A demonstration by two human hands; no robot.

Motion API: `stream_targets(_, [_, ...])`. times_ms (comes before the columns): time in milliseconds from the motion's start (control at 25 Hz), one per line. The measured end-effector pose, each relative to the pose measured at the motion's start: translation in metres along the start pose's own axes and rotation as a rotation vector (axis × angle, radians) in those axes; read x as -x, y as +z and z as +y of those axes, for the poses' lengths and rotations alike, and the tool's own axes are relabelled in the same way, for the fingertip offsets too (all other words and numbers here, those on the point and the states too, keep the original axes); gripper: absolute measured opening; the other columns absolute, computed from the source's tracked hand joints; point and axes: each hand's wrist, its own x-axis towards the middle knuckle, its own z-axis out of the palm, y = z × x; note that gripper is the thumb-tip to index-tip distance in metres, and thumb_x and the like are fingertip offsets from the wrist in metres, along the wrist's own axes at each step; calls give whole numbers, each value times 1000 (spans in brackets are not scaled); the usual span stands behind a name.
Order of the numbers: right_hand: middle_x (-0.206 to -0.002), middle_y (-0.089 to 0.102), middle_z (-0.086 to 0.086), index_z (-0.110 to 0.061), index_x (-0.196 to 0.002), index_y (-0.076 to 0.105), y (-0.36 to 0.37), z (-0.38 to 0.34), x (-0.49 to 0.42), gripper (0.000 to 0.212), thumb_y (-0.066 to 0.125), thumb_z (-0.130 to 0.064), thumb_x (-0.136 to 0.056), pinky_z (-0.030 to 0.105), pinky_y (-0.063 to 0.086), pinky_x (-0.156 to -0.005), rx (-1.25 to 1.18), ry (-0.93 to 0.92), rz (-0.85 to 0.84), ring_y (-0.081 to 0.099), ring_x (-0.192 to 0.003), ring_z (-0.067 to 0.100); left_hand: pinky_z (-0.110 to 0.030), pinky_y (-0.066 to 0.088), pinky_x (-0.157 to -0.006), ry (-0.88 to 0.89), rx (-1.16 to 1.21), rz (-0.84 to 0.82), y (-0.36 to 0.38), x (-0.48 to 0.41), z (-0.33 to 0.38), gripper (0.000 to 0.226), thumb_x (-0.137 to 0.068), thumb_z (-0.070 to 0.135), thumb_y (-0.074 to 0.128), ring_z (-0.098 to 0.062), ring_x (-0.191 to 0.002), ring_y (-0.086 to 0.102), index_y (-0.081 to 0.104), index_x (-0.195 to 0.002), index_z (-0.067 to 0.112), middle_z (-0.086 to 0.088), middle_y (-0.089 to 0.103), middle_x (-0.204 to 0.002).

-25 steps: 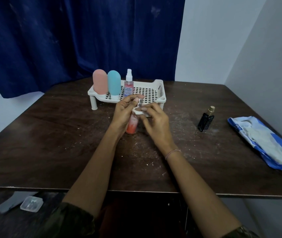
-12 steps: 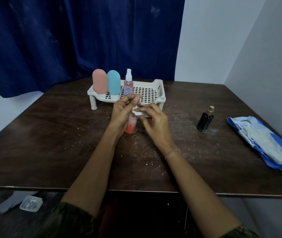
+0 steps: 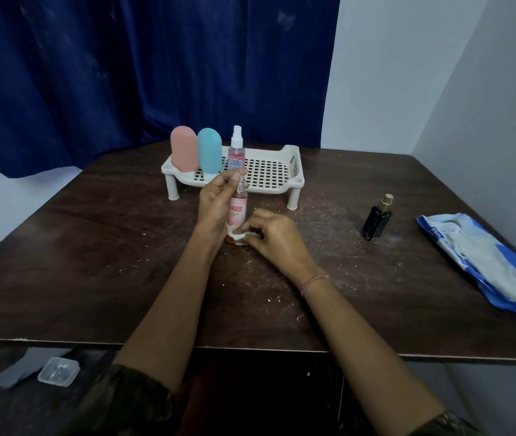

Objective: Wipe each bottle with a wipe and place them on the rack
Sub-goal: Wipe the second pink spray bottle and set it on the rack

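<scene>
Nearest the camera, two forearms reach in from six o'clock to the middle of the dark brown wooden table (image 3: pixel 93 262), where the work has shifted. Half a second ago the right hand (image 3: pixel 274 236) held the small white damp wipe (image 3: pixel 240 236) up at the sprayer of the slim peach-pink plastic spray bottle (image 3: pixel 238 210). Now it has slid down to the bottle's foot, its fingers curled round the wipe and pressing it against the lower wall just above the tabletop. The left hand (image 3: pixel 217 202), at nine o'clock of the bottle, has kept its place, thumb and fingertips pinching the neck under the nozzle so the bottle stands upright on the table. I judge that a top-to-bottom pass is nearly complete and this bottle is close to ready for the rack, though its far side is hidden and may still want wiping. Well apart at three o'clock of the hands, the small black glass perfume bottle with a gold cap (image 3: pixel 376 220) stands untouched, and past it lies the blue-and-white soft pack of wipes (image 3: pixel 483 262). At twelve o'clock, just beyond the left hand, the white perforated plastic rack on short legs (image 3: pixel 269 173) carries three bottles at its left end: a rounded pink bottle (image 3: pixel 183 148), a rounded teal bottle (image 3: pixel 209 151) and a clear pink sprayer with a white top (image 3: pixel 237 152). Its right part shows open grid. Behind hangs a dark blue curtain (image 3: pixel 124 73).
</scene>
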Motion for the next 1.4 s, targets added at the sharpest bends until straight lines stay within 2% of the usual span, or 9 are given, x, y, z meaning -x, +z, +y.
stream_targets(120, [-88,63,1,-9,-90,70,-2,-2,-1,15,71,-5,-75,30,52,-71,-26,-28,60,61,-77,14,-15,51,-64,-36,43,-13,1,1,0,12,-91,11,54,-5,-80,62,65,-94,13,-1,68,-95])
stream_targets(240, [-94,63,6,-1,-96,68,-6,-2,-4,17,67,0,-79,23,52,-80,-144,32,282,61,-86,12,-17,51,-55,-75,80,-108,5,4,-1,15,-94,9,49,-4,-63,64,64,-96,9,4,70,-73])
stream_targets(360, [-97,62,6,0,-99,67,-8,0,-7,19,66,1,-80,21,51,-85,-198,109,411,59,-93,10,-19,53,-56,-100,87,-182,8,6,-2,17,-95,7,46,-7,-64,67,62,-99,5,2,72,-71])
stream_targets(480, [-96,61,7,0,-94,67,-5,2,-6,17,68,4,-77,15,48,-83,-228,75,356,57,-91,7,-20,54,-56,-115,82,-156,4,6,-1,18,-95,9,46,-6,-64,66,63,-101,8,3,71,-71])
stream_targets(560, [-91,61,8,-2,-92,69,-3,3,-4,18,71,2,-75,10,45,-76,-256,26,202,56,-83,4,-17,52,-58,-100,66,-86,0,4,-1,19,-95,10,47,-4,-64,63,65,-103,9,4,71,-73])
stream_targets(720, [-86,61,9,-3,-91,71,2,4,-1,19,74,-2,-73,8,41,-70,-195,-48,-44,56,-77,8,-16,51,-66,-64,0,15,-3,-1,0,19,-94,10,49,-6,-82,63,66,-101,11,-2,68,-100])
stream_targets(1040, [-97,60,7,2,-102,66,-8,1,-6,22,65,2,-80,7,41,-86,-189,61,375,52,-94,1,-20,54,-54,-185,70,-162,5,10,1,19,-95,14,48,-9,-64,66,64,-103,7,-1,72,-74])
stream_targets(1240, [-98,57,-2,-2,-102,66,-10,0,-6,21,66,0,-80,6,42,-85,-201,111,357,52,-93,0,-21,55,-59,-167,83,-103,9,13,3,13,-91,9,54,-11,-69,68,63,-98,4,-2,72,-76])
stream_targets(1400, [-100,62,0,-7,-102,66,-10,4,-9,21,68,-5,-81,20,49,-87,-242,210,311,57,-95,7,-22,55,-56,-165,71,-43,9,13,3,6,-87,7,59,-12,-68,66,64,-91,5,-4,68,-80])
